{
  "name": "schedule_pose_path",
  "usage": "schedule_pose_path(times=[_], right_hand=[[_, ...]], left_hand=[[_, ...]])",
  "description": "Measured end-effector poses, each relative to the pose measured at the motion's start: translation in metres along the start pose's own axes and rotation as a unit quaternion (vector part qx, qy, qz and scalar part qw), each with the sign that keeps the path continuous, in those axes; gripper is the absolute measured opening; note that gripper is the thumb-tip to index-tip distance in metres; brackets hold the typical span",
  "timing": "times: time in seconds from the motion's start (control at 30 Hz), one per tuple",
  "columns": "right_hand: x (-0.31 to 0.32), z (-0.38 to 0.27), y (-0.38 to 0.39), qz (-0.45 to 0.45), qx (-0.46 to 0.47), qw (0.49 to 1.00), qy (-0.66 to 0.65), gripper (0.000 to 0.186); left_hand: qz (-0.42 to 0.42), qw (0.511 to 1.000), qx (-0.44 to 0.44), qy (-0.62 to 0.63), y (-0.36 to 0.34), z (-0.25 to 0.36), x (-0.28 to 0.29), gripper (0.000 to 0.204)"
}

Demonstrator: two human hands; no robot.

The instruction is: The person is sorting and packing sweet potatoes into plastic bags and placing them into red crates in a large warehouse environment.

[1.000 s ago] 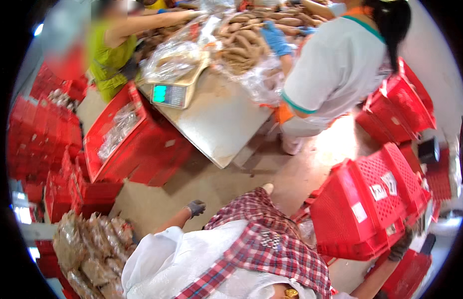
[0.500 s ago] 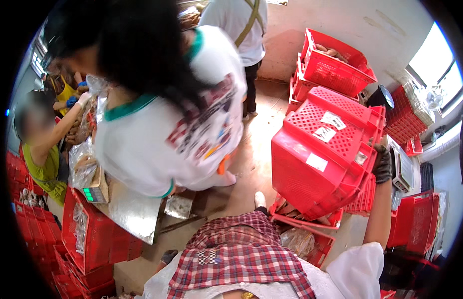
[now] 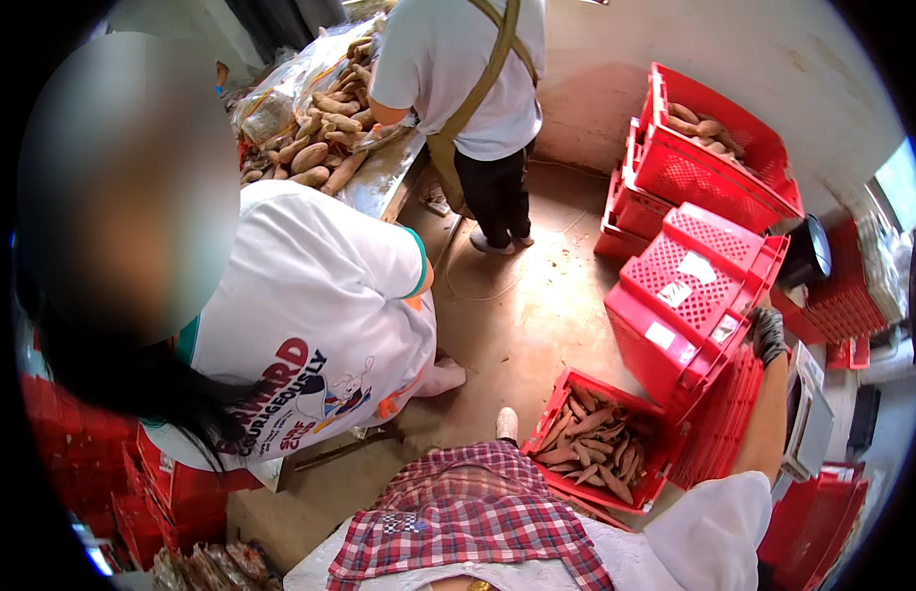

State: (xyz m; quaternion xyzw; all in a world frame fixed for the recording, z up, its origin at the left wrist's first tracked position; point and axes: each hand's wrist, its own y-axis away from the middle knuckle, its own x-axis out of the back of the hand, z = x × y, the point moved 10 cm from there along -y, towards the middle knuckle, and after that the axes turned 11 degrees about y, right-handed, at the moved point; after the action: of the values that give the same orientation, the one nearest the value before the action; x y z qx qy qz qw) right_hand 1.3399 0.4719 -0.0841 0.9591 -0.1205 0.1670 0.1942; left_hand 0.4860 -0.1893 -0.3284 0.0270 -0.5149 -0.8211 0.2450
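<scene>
My right hand (image 3: pixel 769 337), in a dark glove, is closed on the edge of a red plastic crate (image 3: pixel 714 236). That crate is tipped over, its perforated underside with white labels facing up and its opening hidden. It leans beside a stack of red crates (image 3: pixel 719 428) on my right. Just in front of me, a lower red crate (image 3: pixel 657 458) holds many reddish-brown sweet potatoes (image 3: pixel 591 443). My left hand is out of sight.
A person in a white shirt (image 3: pixel 310 325) stands close on my left. Another person with a crossed strap (image 3: pixel 497 89) stands at a table piled with sweet potatoes (image 3: pixel 325 138). More crates (image 3: pixel 709 177) stand along the wall; a scale (image 3: pixel 808 414) is at right.
The tipped crate has moved right and away, uncovering the sweet potatoes in the crate below. My left hand has left the view. The nearby person has turned and shifted left.
</scene>
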Motion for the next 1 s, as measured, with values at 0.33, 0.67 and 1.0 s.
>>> schedule_pose_path(times=[0.33,0.67,1.0], right_hand=[[-0.214,0.159,-0.132,0.035,-0.018,0.957,0.288,0.038],[-0.281,-0.026,-0.072,0.207,0.370,0.826,0.372,0.045],[-0.319,-0.018,-0.077,-0.014,0.221,0.877,0.427,0.052]], left_hand=[[0.060,0.996,0.062,0.018,0.084,-0.010,-0.033,0.034],[0.093,0.987,0.083,0.099,0.110,-0.053,-0.057,0.035],[0.145,0.959,0.052,0.236,0.153,-0.165,-0.092,0.037]])
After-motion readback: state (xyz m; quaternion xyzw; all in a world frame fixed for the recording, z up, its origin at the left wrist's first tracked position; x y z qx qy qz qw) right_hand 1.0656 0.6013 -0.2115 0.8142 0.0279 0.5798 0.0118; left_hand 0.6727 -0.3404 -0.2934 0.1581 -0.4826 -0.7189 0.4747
